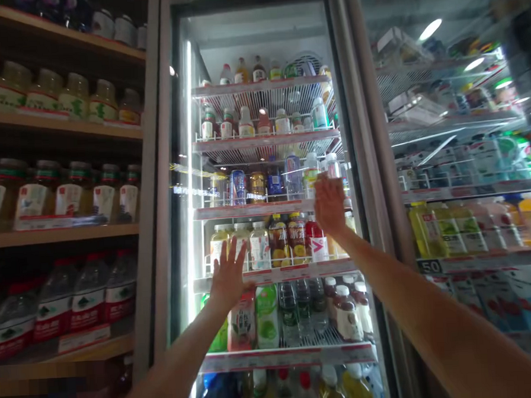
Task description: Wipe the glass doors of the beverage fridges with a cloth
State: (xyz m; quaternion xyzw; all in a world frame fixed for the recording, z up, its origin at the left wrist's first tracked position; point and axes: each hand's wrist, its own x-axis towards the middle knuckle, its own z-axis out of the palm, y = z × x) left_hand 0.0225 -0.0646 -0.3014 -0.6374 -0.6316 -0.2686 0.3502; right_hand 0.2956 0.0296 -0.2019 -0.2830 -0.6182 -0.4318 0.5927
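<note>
Both arms reach forward to a tall, lit drinks fridge, and reflections on its front suggest a glass door. My left hand (228, 277), fingers spread and holding nothing, is in front of the lower middle shelves. Beside it show a white-capped bottle (260, 247) and a red drink carton (242, 325). Higher on the right, my right hand (330, 204) is raised flat with fingers stretched out, somewhat blurred. Close to it are a red bottle (315, 238) and a white-capped bottle (332, 166). Whether either hand touches the glass, I cannot tell.
Wooden shelves (62, 234) with jars and red-capped water bottles (90, 291) stand on the left. A metal door frame (151, 187) edges the fridge. To the right, another glass-fronted cooler (465, 191) holds cartons and bottles, with a "50" price tag (430, 266).
</note>
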